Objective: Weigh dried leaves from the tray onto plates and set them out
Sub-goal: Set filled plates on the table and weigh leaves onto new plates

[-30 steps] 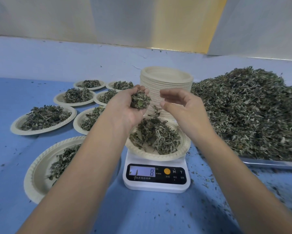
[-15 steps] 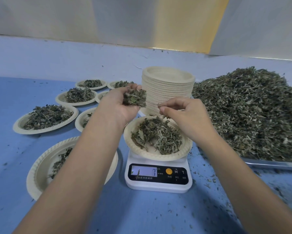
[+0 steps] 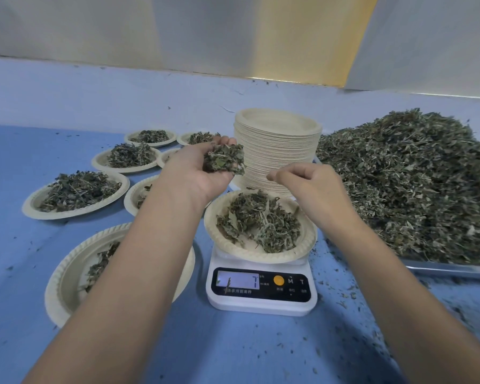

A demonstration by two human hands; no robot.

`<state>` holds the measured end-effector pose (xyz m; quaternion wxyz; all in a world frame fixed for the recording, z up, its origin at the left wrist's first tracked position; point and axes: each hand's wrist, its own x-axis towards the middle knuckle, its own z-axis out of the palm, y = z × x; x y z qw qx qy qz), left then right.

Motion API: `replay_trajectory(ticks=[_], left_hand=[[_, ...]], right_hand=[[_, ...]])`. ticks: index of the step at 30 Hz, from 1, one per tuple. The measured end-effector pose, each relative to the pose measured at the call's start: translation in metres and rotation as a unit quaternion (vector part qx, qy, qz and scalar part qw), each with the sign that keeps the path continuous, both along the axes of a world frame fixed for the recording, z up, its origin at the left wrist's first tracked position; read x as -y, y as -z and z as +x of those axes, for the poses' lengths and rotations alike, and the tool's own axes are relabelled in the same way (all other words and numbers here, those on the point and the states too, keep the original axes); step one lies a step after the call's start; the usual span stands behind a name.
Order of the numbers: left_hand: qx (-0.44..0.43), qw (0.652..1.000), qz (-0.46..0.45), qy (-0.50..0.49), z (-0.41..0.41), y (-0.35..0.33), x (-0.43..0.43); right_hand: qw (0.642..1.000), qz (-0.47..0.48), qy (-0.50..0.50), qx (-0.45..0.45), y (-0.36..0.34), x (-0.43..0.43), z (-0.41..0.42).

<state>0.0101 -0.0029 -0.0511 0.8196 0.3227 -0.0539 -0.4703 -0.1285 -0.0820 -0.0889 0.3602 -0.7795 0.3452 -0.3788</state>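
A cream paper plate point(image 3: 308, 246) with a small heap of dried leaves point(image 3: 261, 224) sits on a white digital scale point(image 3: 261, 289) whose display reads 7. My left hand point(image 3: 200, 173) hovers above the plate's far left rim, palm up, cupping a clump of dried leaves point(image 3: 225, 162). My right hand point(image 3: 305, 184) hangs over the plate's far right side, fingers curled with the tips pinched together; whether they hold any leaf I cannot tell. A big pile of dried leaves point(image 3: 407, 184) fills the metal tray point(image 3: 449, 268) on the right.
A tall stack of empty plates point(image 3: 277, 151) stands behind the scale. Several filled plates lie at the left, among them one at the far left point(image 3: 75, 195) and a near one point(image 3: 67, 278) partly under my left forearm. Leaf crumbs dot the blue table point(image 3: 233, 350).
The scale reading dropped from 8 to 7. My right hand pinched near the plate's leaves, then rose and shifted right. My left hand stays raised with its clump.
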Motion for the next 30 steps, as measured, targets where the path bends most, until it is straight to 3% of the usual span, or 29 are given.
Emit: replay_trajectory(ticks=[2, 10, 15, 19, 30], left_hand=[[-0.082, 0.996, -0.03, 0.034, 0.003, 0.001, 0.005], [-0.03, 0.995, 0.023, 0.091, -0.015, 0.009, 0.012], [-0.01, 0.993, 0.023, 0.114, -0.032, 0.009, 0.014], [-0.047, 0.996, 0.01, 0.078, -0.023, 0.011, 0.019], [-0.008, 0.995, 0.018, 0.094, -0.031, 0.014, 0.021]], right_hand=[[0.999, -0.013, -0.004, 0.031, -0.001, -0.001, 0.0], [0.986, -0.083, -0.112, 0.088, -0.006, -0.021, 0.01], [0.988, -0.134, -0.05, 0.051, -0.002, -0.023, 0.016], [0.99, -0.109, -0.042, 0.075, -0.004, -0.022, 0.015], [0.992, -0.076, -0.037, 0.093, -0.002, -0.02, 0.014]])
